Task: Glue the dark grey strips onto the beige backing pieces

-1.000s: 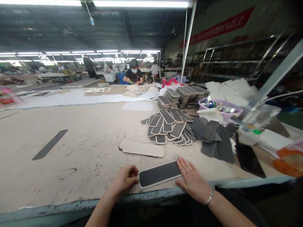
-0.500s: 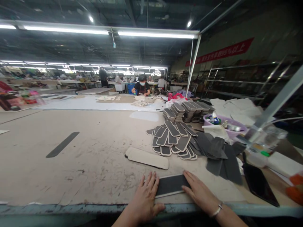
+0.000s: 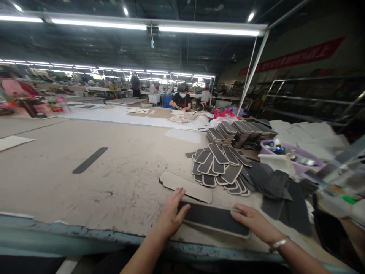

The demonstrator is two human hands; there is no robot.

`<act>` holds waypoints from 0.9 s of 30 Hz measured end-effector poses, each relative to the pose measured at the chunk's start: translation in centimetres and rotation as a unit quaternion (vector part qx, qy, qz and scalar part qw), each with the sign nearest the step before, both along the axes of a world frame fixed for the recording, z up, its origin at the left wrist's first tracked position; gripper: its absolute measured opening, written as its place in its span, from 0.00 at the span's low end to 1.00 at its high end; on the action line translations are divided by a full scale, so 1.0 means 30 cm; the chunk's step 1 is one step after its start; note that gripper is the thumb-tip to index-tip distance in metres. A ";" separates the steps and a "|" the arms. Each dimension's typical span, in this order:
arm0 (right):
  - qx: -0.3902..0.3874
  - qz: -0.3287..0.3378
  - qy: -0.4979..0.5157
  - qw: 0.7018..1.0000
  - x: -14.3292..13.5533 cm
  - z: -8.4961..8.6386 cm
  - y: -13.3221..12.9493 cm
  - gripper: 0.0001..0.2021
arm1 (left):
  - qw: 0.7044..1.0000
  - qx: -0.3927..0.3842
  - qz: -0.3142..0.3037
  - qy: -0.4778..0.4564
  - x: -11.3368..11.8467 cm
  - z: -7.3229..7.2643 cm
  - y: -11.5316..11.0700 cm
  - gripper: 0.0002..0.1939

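A dark panel with a pale border (image 3: 213, 217) is held at its two ends, tilted a little above the table's front edge. My left hand (image 3: 172, 213) grips its left end, thumb on the dark face. On the right end, my right hand (image 3: 252, 220) has its thumb on top and its other fingers along the far edge. Just behind lie overlapping cream strips (image 3: 188, 187). A loose pile of similar bordered panels (image 3: 218, 161) spreads behind the right hand, and a lone dark strip (image 3: 89, 160) lies to the left.
Neat stacks of panels (image 3: 242, 133) stand behind the pile. Dark sheets (image 3: 285, 194), a purple basket (image 3: 308, 165) and a black tray-like object (image 3: 333, 232) are at the right. Across the table a person (image 3: 182, 99) works. A metal post (image 3: 252, 72) rises behind the stacks.
The bordered panel has come up off the table, now gripped at both ends instead of lying under flat hands. The camera view has shifted, moving the scene right.
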State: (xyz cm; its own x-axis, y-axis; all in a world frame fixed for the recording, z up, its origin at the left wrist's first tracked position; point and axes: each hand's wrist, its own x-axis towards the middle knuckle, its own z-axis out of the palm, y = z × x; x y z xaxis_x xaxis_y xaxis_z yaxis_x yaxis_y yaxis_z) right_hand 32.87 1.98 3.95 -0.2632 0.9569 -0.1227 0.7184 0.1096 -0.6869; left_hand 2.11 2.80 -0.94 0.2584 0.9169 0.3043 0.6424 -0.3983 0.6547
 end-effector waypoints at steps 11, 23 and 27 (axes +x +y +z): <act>0.212 -0.273 -0.148 0.926 0.164 0.052 0.384 0.33 | 0.999 0.030 0.036 -0.012 0.012 -0.044 0.061 0.18; 0.285 -0.160 -0.309 0.893 0.398 -0.100 0.174 0.17 | 0.987 0.018 0.026 0.158 0.060 -0.017 0.083 0.16; 0.247 -0.025 -0.213 0.945 0.158 -0.124 0.140 0.18 | 0.984 -0.004 0.028 0.174 0.086 -0.019 0.097 0.14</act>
State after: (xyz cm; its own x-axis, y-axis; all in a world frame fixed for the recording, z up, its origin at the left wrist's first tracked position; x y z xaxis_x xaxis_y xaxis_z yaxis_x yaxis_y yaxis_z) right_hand 37.61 6.17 0.24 -0.2441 0.9351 0.2568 0.9310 0.3001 -0.2079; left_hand 4.69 5.70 -1.50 0.2937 0.9349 0.1990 0.8490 -0.3509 0.3950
